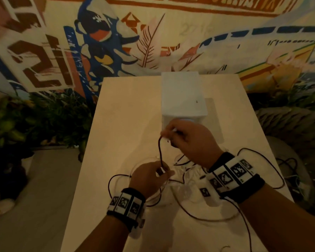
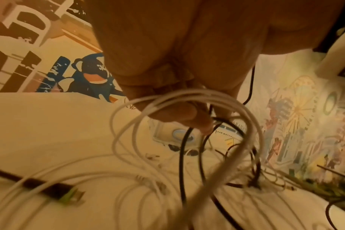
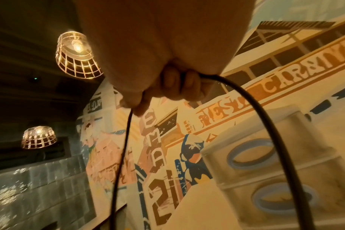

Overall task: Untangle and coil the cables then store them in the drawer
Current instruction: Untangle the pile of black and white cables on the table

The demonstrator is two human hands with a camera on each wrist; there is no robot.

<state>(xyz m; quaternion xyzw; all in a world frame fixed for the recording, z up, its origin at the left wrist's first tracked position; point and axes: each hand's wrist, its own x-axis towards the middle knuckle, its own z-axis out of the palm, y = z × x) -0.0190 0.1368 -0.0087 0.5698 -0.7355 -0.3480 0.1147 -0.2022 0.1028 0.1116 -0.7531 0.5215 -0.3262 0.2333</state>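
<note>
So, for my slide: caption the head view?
Both hands, left hand and right hand, lift a black cable from tangled cables on the table.

It looks like a café or bar interior: a colourful painted mural covers the wall, caged pendant lamps hang overhead, and potted plants flank a pale bench.

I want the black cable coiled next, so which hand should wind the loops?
Probably the right hand: it grips only the black cable, raised clear. The left hand also holds white cable loops, so let it anchor.
</note>
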